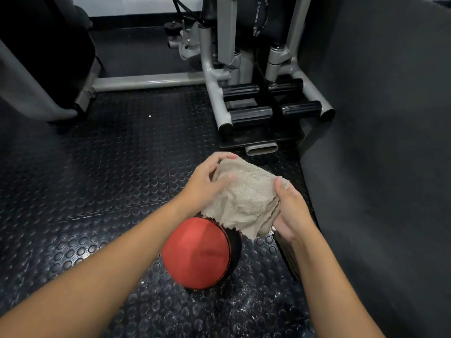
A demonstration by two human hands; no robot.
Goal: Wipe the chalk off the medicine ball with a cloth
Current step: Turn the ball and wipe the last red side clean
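Observation:
A red and black medicine ball [195,252] rests on the studded black rubber floor [109,167] in the lower middle of the head view. Above it hangs a beige terry cloth [244,198], held up between both hands, its lower edge drooping over the ball's top. My left hand [207,181] grips the cloth's left upper corner with curled fingers. The cloth's right side is pinched by my right hand [290,211], thumb on top. White chalk dust speckles the floor to the right of the ball.
A grey gym machine frame [219,93] with black padded rollers [251,115] stands just beyond the hands. A dark padded surface [378,142] fills the right side. A grey tube [146,81] crosses the floor at the back left.

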